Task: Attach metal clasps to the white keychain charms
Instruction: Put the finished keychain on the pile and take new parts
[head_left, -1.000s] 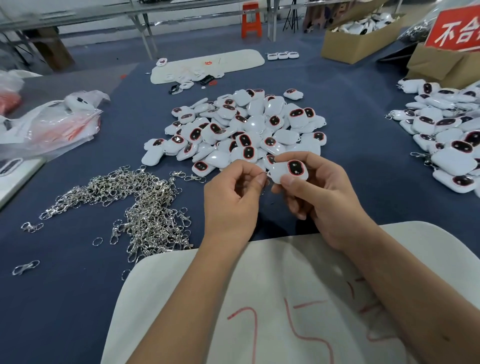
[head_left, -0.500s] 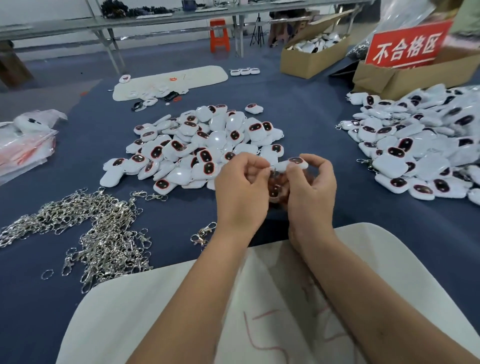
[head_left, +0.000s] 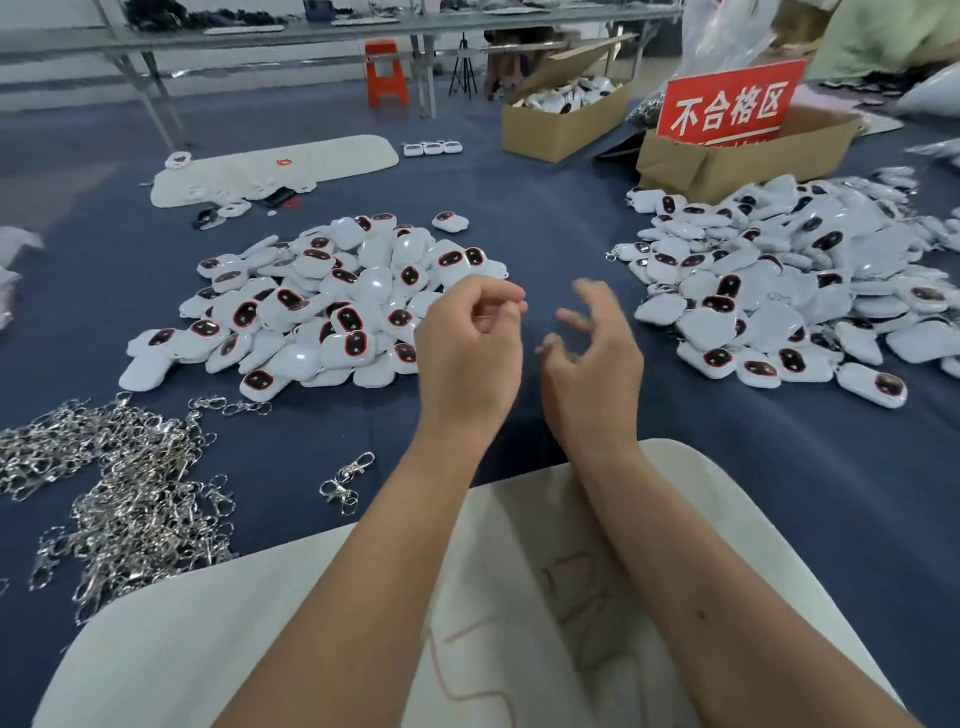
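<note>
charms: white, black-red ovals | clasps: silver | cloth: navy | sign: red

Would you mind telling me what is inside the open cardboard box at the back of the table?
The open cardboard box holds white keychain charms, piled near its rim; some show dark oval faces. Its walls hide whatever lies deeper, so how full it is cannot be seen.
</note>
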